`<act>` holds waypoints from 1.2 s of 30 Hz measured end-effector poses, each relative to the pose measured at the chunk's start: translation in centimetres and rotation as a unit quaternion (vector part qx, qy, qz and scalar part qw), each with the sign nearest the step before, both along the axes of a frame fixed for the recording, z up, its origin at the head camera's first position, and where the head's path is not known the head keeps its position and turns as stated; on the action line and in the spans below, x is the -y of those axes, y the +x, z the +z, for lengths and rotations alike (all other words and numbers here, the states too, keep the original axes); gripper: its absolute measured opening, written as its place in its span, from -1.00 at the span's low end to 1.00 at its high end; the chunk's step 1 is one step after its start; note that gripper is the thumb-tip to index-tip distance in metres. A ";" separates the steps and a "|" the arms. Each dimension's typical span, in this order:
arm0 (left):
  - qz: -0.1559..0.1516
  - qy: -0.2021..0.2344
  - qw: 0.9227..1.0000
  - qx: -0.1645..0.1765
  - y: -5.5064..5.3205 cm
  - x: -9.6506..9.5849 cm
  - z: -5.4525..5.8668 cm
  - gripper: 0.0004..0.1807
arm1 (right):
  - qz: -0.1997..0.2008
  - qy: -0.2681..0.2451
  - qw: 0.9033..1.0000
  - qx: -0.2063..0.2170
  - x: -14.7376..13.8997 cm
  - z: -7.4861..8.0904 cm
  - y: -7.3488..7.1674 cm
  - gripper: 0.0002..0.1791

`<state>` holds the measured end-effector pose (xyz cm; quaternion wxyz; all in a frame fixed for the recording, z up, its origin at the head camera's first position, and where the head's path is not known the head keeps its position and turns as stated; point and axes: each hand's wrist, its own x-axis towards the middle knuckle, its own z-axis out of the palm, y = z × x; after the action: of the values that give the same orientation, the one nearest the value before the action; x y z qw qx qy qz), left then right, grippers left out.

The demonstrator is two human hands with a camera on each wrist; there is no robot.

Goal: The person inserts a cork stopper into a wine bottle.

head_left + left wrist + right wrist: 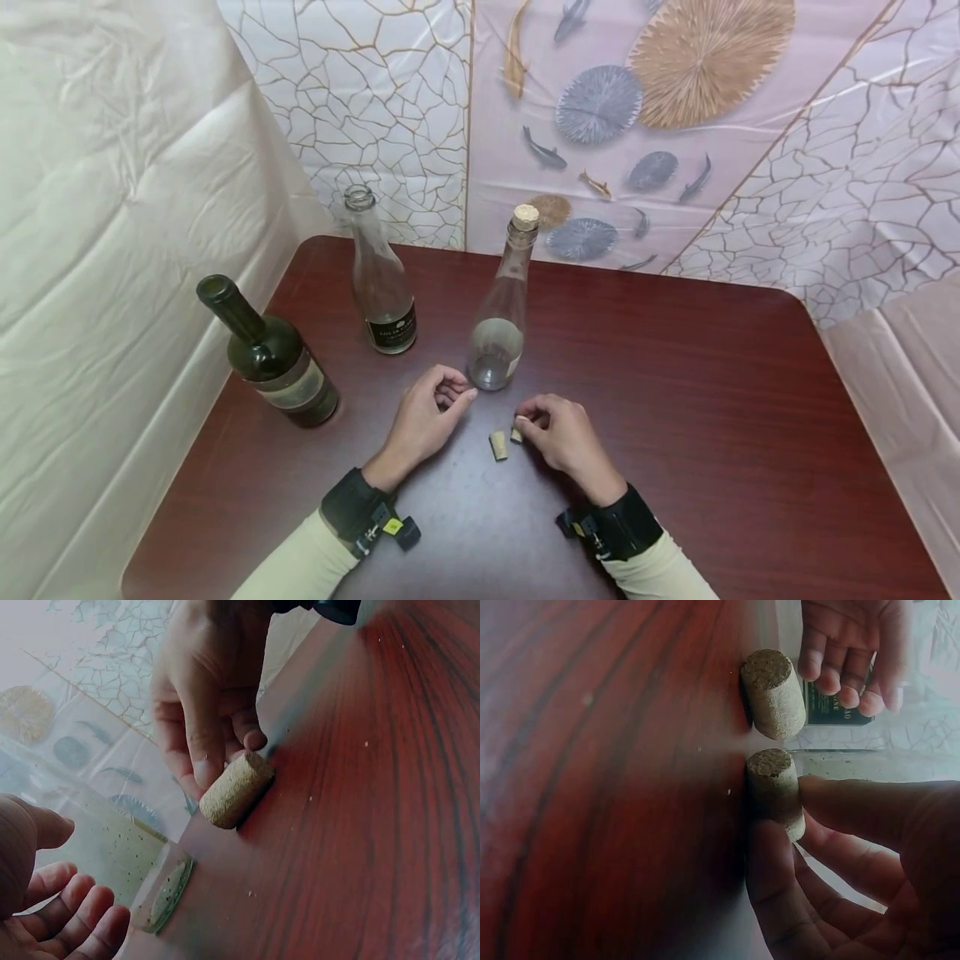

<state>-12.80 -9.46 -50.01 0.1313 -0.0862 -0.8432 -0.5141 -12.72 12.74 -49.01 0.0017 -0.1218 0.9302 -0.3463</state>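
Note:
My right hand (562, 437) pinches a small cork (774, 784) between thumb and fingers, low at the tabletop. A second cork (498, 445) stands just left of it, apart from both hands; in the right wrist view this loose cork (774, 694) appears above the pinched one. My left hand (429, 412) is beside the base of a clear bottle (491, 354), fingers loosely bent with nothing in them. A cork stopper (526, 217) sits in that bottle's mouth. In the left wrist view one cork (237, 791) shows in front of the right hand's fingers.
An uncorked clear bottle (384, 283) with a black label stands at the back left. A dark green bottle (281, 362) is nearer the left edge of the red-brown table (712, 417). Patterned sheeting (390, 125) hangs behind the table.

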 end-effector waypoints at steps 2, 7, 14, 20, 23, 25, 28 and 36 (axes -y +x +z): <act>-0.010 -0.002 1.000 0.001 0.0 -0.2 0.2 -0.79 | 0.000 0.004 1.000 0.004 0.0 0.1 0.0 -0.95; -0.036 -0.011 0.999 0.012 0.1 -0.8 0.5 -0.77 | -0.002 0.004 1.000 0.009 0.0 0.3 0.0 -0.94; -0.080 0.028 0.995 0.047 0.4 -1.8 1.2 -0.74 | -0.007 -0.051 0.998 -0.023 -0.2 1.3 0.1 -0.91; -0.127 0.108 0.980 0.104 0.7 -2.7 1.8 -0.69 | -0.015 -0.122 0.990 -0.071 0.2 2.8 0.6 -0.86; -0.146 0.140 0.972 0.119 0.8 -3.3 2.0 -0.67 | -0.025 -0.163 0.983 -0.075 0.5 3.4 1.0 -0.83; -0.154 0.147 0.970 0.118 0.9 -3.7 2.3 -0.66 | -0.028 -0.188 0.979 -0.079 0.7 3.7 1.2 -0.83; -0.157 0.148 0.970 0.111 1.2 -4.1 3.2 -0.68 | -0.029 -0.211 0.973 -0.090 1.1 4.2 1.4 -0.83; -0.161 0.146 0.971 0.096 2.1 -4.0 6.0 -0.75 | -0.012 -0.205 0.972 -0.113 1.8 7.3 2.7 -0.81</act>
<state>-10.71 -5.50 -44.01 -0.0234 -0.1506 -0.7427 -0.6520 -9.98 10.90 -41.74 -0.1326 -0.1465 0.8351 -0.5134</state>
